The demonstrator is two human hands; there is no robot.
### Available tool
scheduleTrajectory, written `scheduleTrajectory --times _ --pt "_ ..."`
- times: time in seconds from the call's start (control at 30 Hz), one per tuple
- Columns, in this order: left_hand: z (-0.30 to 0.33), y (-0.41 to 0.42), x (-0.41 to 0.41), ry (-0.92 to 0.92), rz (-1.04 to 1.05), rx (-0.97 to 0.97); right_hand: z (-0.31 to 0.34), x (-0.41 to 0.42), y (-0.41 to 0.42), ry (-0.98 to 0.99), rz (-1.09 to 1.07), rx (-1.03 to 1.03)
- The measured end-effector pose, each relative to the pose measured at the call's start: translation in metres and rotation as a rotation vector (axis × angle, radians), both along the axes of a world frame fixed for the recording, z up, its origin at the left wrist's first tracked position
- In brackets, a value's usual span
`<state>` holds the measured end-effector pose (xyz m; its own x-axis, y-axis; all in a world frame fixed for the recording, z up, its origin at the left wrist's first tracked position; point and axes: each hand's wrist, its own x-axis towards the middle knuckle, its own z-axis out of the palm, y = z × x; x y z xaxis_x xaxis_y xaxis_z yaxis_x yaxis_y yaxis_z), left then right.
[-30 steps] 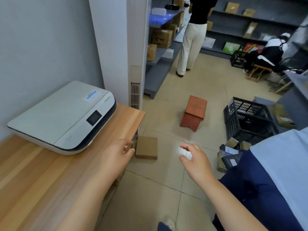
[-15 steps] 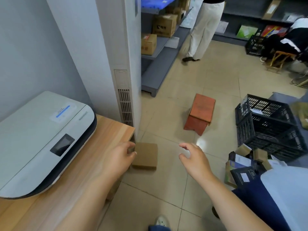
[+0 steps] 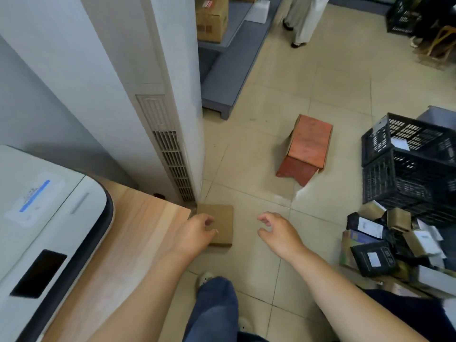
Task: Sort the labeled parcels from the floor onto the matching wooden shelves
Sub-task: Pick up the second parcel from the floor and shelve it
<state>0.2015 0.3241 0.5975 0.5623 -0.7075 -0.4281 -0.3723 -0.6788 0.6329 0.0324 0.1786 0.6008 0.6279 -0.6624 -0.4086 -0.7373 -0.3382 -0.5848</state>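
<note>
Closer now, left hand point(image 3: 197, 234) fingers point(image 3: 209, 233) overlap parcel point(image 3: 219, 224) (floor).

Your forearms are bare, no sleeves showing. You wear dark blue trousers point(image 3: 214, 309). A pale shoe point(image 3: 205, 277) peeks out at six o'clock.

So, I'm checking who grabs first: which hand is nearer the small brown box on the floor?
Left. The left hand overlaps the small brown box at its left edge; the right hand hangs open, apart on its right.
</note>
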Motion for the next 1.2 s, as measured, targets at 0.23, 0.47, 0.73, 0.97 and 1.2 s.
scheduleTrajectory --times 0.23,0.47,0.73,0.97,1.2 --pt "-0.076 -0.075 0.037 0.098 0.001 0.084 -0.067 0.042 -0.053 0.046 -0.077 0.067" --pt "-0.2 -0.11 0.035 0.241 0.15 0.14 -0.182 0.065 -0.095 0.077 -0.053 0.088" --pt "-0.405 -0.132 0.042 0.168 0.329 0.227 -0.385 0.094 -0.125 0.067 0.001 0.126" --pt "-0.561 -0.13 0.092 0.019 0.237 0.42 -0.546 0.11 -0.136 0.12 0.007 0.178" --pt "-0.645 -0.125 0.14 -0.126 0.141 0.505 -0.644 0.13 -0.142 0.158 0.02 0.274"
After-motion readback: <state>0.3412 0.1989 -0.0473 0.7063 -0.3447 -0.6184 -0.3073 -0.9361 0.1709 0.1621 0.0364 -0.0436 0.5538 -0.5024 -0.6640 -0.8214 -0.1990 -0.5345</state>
